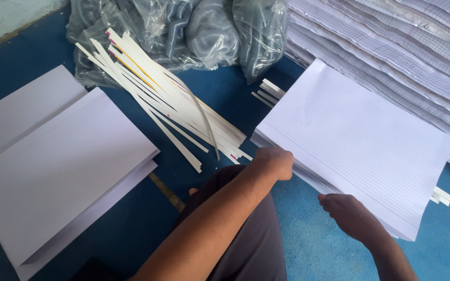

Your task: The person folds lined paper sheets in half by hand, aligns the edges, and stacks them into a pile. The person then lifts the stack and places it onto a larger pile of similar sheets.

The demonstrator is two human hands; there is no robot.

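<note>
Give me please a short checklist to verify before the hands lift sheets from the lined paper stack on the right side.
1. Left hand on the near-left corner of the lined paper stack: ok, it touches the edge.
2. Right hand at the near edge of the same stack: ok, its fingers go under the sheets.
3. Grip firm: cannot tell, the fingertips are hidden.
4. Stack edges aligned: not ok, the lower sheets fan out at the near side.
5. Loose white paper strips apart from the stack: ok, blue floor shows between them.
6. Second ruled stack on the left out of the way: ok.
</note>
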